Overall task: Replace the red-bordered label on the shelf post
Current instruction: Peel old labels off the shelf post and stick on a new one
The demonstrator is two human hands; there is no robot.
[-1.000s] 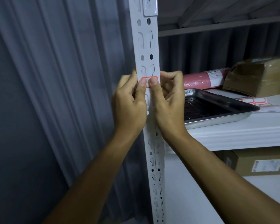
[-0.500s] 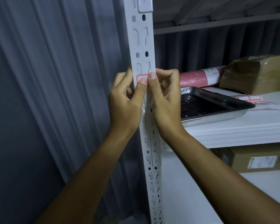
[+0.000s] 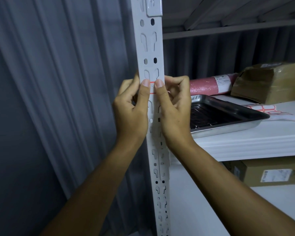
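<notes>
Curtain (image 3: 58,99): grey, pleated, hanging behind and to the left of the shelving.
Post (image 3: 151,48): white slotted metal upright, running top to bottom of view, at the front left corner of the shelves.
Shelf (image 3: 245,142): white board fixed to the right of the post; it carries the tray, roll, parcel and sticker sheet.
Lower box (image 3: 266,172): brown carton under the shelf, white printed slip on its face; contents not visible.
Parcel (image 3: 269,80): brown wrapped, at the back right of the shelf; contents not visible.
Tray (image 3: 228,116): shallow steel, just right of the post; a ribbed insert lies inside, nothing else made out.
Roll (image 3: 211,84): pink, lying behind the tray, white slip near its end.
Sticker sheet (image 3: 269,110): red-bordered blanks, flat beside the tray.
Left hand (image 3: 131,109): fingers curled round the post's left edge, thumb pressing the label's left end.
Right hand (image 3: 174,106): fingers curled at the right edge, thumb pressing the label's right end.
Label (image 3: 152,87): red-bordered, on the post's front face between the two thumbs.
</notes>
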